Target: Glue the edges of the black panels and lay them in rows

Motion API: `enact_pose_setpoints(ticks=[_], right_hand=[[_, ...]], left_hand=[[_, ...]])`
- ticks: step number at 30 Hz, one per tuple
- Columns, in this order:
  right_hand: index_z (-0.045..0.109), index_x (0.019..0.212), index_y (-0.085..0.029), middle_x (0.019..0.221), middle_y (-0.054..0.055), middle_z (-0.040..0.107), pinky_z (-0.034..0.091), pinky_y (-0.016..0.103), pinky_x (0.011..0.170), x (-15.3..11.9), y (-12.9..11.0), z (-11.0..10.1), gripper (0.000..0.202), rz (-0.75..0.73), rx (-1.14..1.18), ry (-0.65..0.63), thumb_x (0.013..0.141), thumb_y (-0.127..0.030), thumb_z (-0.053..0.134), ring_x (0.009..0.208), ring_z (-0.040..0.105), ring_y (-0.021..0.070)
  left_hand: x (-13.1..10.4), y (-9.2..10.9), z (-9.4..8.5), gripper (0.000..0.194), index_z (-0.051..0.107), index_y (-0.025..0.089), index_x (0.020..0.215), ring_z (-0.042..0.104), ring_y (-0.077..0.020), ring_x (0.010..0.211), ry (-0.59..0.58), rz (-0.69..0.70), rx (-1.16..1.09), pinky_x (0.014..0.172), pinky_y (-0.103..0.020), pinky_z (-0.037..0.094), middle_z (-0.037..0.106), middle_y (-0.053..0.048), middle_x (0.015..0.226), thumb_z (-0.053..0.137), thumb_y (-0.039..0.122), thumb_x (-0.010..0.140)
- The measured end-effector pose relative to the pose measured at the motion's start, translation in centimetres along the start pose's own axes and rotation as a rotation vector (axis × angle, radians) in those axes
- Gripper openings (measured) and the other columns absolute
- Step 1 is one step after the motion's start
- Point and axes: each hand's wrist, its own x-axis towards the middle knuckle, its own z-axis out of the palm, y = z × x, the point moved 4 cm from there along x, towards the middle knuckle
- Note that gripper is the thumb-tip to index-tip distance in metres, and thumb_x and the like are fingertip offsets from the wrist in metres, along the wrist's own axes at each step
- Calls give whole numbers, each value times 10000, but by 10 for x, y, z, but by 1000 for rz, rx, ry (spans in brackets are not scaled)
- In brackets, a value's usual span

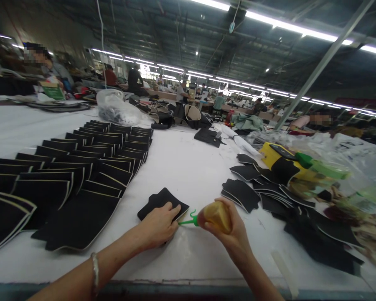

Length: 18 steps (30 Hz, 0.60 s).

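A black cut piece point(159, 200) lies on the white tabletop near the front. My left hand point(159, 223) rests on it, fingers spread and pressing it down. In my right hand point(230, 225) is a squeeze bottle point(217, 216) of amber liquid, tilted on its side. Its thin green nozzle point(188, 222) points left, with the tip close to the piece's right edge beside my left fingers. Whether the tip touches the edge is too small to tell.
Overlapping rows of black pieces point(90, 163) cover the left. More loose black pieces point(241, 194) lie at the right, near a yellow box point(269, 154) and clear plastic bags point(341, 150). A black item point(208, 136) lies farther back. People work in the background.
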Motion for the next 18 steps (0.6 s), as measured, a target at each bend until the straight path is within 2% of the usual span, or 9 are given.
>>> enact_pose_setpoints(ticks=[5, 10, 15, 18], right_hand=[[509, 1146, -238, 1058, 34, 582, 488, 330, 773, 0, 2, -3, 535, 39, 6, 61, 714, -396, 781, 927, 571, 254], [509, 1141, -233, 967, 14, 582, 488, 308, 741, -8, 0, 5, 528, 75, 122, -67, 713, -389, 776, 834, 573, 226], [494, 1154, -239, 1010, 16, 575, 473, 311, 767, -10, 2, 1, 543, 96, 115, 14, 714, -376, 781, 877, 569, 232], [497, 1160, -244, 1019, 14, 569, 476, 304, 769, -14, 3, 4, 544, 86, 131, -45, 716, -383, 780, 874, 569, 226]], left_hand=[[-1, -1, 0, 571, 379, 158, 1426, 623, -286, 925, -4, 18, -18, 843, -429, 469, 548, -133, 1142, 265, 303, 885], [-2, -3, 0, 577, 372, 147, 1429, 625, -292, 926, -9, 22, -28, 855, -438, 462, 549, -134, 1136, 271, 287, 879], [-2, -6, 2, 571, 365, 153, 1432, 624, -284, 927, -6, 16, -35, 851, -425, 462, 544, -130, 1136, 268, 292, 887], [-2, -7, 3, 566, 375, 151, 1425, 621, -276, 930, -8, 21, -52, 849, -412, 463, 545, -127, 1121, 277, 285, 884]])
